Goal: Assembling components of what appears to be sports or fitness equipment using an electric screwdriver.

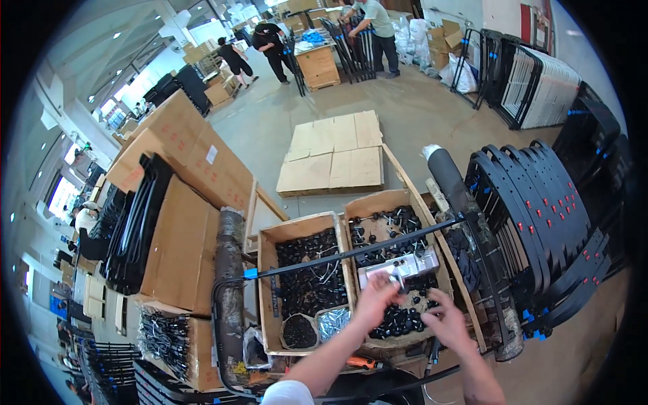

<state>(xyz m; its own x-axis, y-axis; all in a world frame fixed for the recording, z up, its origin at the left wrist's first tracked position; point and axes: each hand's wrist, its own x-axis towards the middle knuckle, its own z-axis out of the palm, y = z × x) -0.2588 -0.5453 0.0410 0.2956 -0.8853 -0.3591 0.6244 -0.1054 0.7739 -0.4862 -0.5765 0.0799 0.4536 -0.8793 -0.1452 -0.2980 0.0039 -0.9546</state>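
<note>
My left hand (379, 297) reaches over the right-hand cardboard box, its fingers pinched together beside a small pale piece too unclear to name. Just beyond it, a silvery metal channel (421, 264) lies across the box. To its right my right hand (447, 322) hovers with bent fingers apart, and nothing shows between them. Below both hands are black round knobs (398, 322), some with metal bolts. A black tube frame (351, 251) spans both boxes, with a blue piece at its left corner.
The left-hand box (266, 317) holds black parts, small black pieces and silver screws. An orange-handled tool (364, 362) lies near me. Padded rollers (228, 270) flank the boxes. Black curved panels (540, 196) stand at right, cartons (179, 250) at left. Flat cardboard (334, 152) lies ahead; people work beyond.
</note>
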